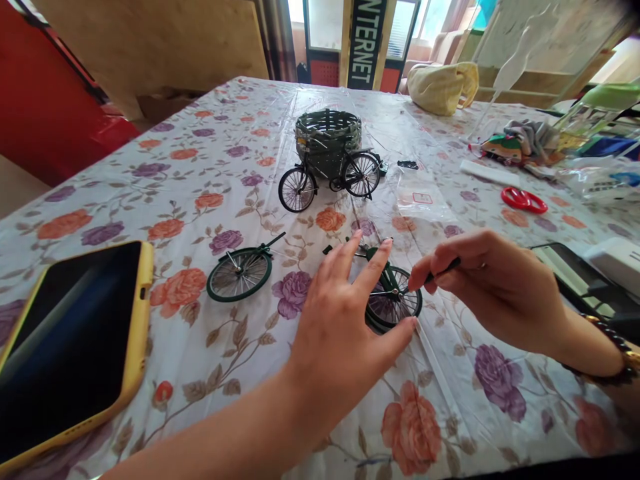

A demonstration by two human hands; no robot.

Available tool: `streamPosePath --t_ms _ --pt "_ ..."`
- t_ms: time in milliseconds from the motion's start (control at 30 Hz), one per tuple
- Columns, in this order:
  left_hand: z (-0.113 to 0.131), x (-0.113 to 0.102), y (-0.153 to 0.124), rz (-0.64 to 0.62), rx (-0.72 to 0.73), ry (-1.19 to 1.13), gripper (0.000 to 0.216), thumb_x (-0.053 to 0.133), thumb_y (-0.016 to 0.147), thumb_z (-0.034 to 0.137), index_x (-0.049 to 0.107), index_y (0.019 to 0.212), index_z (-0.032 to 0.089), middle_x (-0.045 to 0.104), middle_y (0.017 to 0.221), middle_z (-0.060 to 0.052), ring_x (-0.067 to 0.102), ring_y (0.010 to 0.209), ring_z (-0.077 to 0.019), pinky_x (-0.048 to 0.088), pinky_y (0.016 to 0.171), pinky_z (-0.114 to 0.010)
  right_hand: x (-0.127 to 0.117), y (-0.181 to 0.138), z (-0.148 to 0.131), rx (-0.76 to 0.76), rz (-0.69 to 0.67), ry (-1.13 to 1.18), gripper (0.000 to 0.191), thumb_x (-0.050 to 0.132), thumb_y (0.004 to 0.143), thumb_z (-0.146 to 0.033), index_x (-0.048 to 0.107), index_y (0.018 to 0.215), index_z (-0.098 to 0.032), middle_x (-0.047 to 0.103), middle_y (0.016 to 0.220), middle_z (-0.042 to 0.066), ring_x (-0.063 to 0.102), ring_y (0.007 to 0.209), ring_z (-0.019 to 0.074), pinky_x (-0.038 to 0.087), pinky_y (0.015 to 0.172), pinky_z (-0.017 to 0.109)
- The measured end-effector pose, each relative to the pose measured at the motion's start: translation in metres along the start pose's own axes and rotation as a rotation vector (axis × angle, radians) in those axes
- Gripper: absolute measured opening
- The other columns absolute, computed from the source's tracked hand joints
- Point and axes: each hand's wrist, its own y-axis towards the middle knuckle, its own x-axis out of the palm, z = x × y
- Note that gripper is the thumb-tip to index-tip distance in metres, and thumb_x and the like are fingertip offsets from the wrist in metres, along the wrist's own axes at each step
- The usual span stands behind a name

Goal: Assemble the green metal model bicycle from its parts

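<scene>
My left hand (343,300) lies over the rear part of a green model bicycle (399,294), its fingers spread over the frame and its thumb at the wheel's lower edge, holding it against the table. Between the fingertips of my right hand (505,287) is a small dark screwdriver (445,270), its tip pointing at the wheel hub. Most of the frame is hidden beneath my left hand. To the left, a separate green wheel with its fork (239,271) lies flat. Farther back, a black model bicycle (336,181) leans against a dark woven basket (327,127).
A yellow-cased phone (75,347) lies at the left on the flowered tablecloth (215,373). Right of the black bicycle is a clear plastic bag (423,193). Red-handled scissors (524,200), another phone (575,273) and assorted clutter are at the right. A yellow pouch (443,88) sits behind.
</scene>
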Motion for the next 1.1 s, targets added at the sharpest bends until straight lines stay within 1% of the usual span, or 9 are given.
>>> streamPosePath --t_ms 100,300,400,533,667,833,900,1000,1100 --pt "-0.001 0.001 0.0 0.002 0.007 -0.015 0.067 0.057 0.072 0.042 0.03 0.131 0.03 0.026 0.141 -0.003 0.022 0.128 -0.0266 0.027 0.102 -0.047 0.0 0.0 -0.001 0.003 0.001 0.008 0.018 0.047 0.082 -0.014 0.045 0.094 -0.028 0.062 0.084 -0.001 0.06 0.076 0.0143 0.048 0.065 0.029" --pt "-0.001 0.001 0.001 -0.005 -0.002 -0.01 0.066 0.056 0.072 0.043 0.031 0.131 0.029 0.028 0.14 -0.003 0.021 0.128 -0.0265 0.026 0.102 -0.047 0.001 -0.001 -0.002 -0.013 0.038 0.016 0.018 0.046 0.083 -0.015 0.046 0.095 -0.028 0.062 0.084 -0.001 0.059 0.076 0.0143 0.048 0.064 0.029" --pt "-0.001 0.001 0.001 -0.012 -0.005 -0.002 0.066 0.056 0.071 0.043 0.031 0.131 0.028 0.029 0.139 -0.003 0.021 0.128 -0.0257 0.024 0.103 -0.046 0.001 -0.001 -0.002 -0.013 0.023 0.002 0.019 0.045 0.083 -0.014 0.046 0.095 -0.029 0.062 0.084 -0.001 0.059 0.076 0.014 0.048 0.063 0.029" --pt "-0.001 0.001 0.002 -0.026 -0.009 0.005 0.066 0.056 0.071 0.044 0.032 0.131 0.029 0.029 0.139 -0.001 0.02 0.128 -0.0239 0.024 0.104 -0.043 0.0 -0.001 -0.002 -0.019 -0.006 -0.007 0.02 0.045 0.083 -0.013 0.045 0.095 -0.028 0.061 0.084 -0.001 0.059 0.077 0.0141 0.048 0.066 0.029" --pt "-0.001 0.001 0.001 -0.021 0.001 0.002 0.064 0.056 0.072 0.042 0.034 0.13 0.029 0.031 0.138 -0.001 0.02 0.128 -0.0243 0.024 0.104 -0.043 -0.001 -0.001 -0.001 -0.025 -0.033 -0.032 0.022 0.045 0.082 -0.012 0.044 0.096 -0.028 0.061 0.085 -0.001 0.06 0.078 0.0141 0.048 0.068 0.029" --pt "-0.002 0.002 0.001 0.013 0.027 -0.045 0.06 0.057 0.072 0.04 0.038 0.127 0.028 0.037 0.133 -0.004 0.024 0.126 -0.0282 0.026 0.101 -0.049 -0.005 -0.001 -0.005 -0.084 -0.091 -0.126 0.028 0.046 0.08 -0.008 0.046 0.099 -0.029 0.062 0.088 -0.002 0.061 0.077 0.0122 0.049 0.065 0.026" --pt "-0.002 0.002 0.001 0.02 0.025 -0.062 0.059 0.057 0.071 0.041 0.039 0.126 0.027 0.04 0.129 -0.006 0.025 0.125 -0.0294 0.027 0.1 -0.05 -0.006 0.0 -0.007 -0.11 -0.097 -0.173 0.029 0.047 0.079 -0.007 0.047 0.099 -0.028 0.063 0.088 -0.003 0.061 0.075 0.0109 0.049 0.064 0.024" --pt "-0.001 0.001 0.002 0.009 0.013 -0.058 0.059 0.057 0.071 0.042 0.04 0.126 0.025 0.043 0.125 -0.007 0.028 0.123 -0.0289 0.029 0.099 -0.049 -0.007 0.002 -0.01 -0.17 -0.117 -0.272 0.026 0.051 0.077 -0.006 0.051 0.096 -0.023 0.065 0.09 -0.002 0.061 0.077 0.01 0.049 0.067 0.021" --pt "-0.001 0.0 0.002 -0.014 0.007 -0.047 0.061 0.056 0.071 0.045 0.04 0.126 0.024 0.042 0.124 -0.008 0.03 0.122 -0.0272 0.029 0.1 -0.047 -0.006 0.003 -0.01 -0.198 -0.203 -0.33 0.021 0.05 0.078 -0.007 0.054 0.093 -0.021 0.064 0.096 0.001 0.06 0.085 0.0113 0.048 0.072 0.022"
